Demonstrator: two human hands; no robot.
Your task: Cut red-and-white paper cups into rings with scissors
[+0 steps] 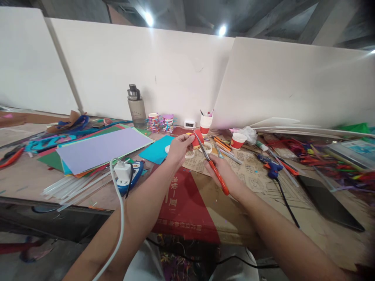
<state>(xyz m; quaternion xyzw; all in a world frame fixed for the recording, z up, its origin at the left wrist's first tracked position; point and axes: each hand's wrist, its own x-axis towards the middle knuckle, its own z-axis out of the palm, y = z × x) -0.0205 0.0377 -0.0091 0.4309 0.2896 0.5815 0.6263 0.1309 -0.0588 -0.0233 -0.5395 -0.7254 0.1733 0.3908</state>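
My left hand [179,148] pinches a small red paper piece [198,138] above the cluttered work table. My right hand [224,173] grips orange-handled scissors [211,164], whose open blades reach up and left to the red piece. Both hands hover over a brown printed card [249,171] and a red cardboard sheet [184,203]. A white tape roll [207,147] lies just behind the blades.
A stack of coloured paper sheets [102,150] lies left, with a teal sheet [156,152] beside it. A white charger [123,171], glue sticks [67,187], a water bottle [136,107], red-and-white paper cups [238,140], a blue glue gun [272,168] and a dark tablet [328,201] surround the hands.
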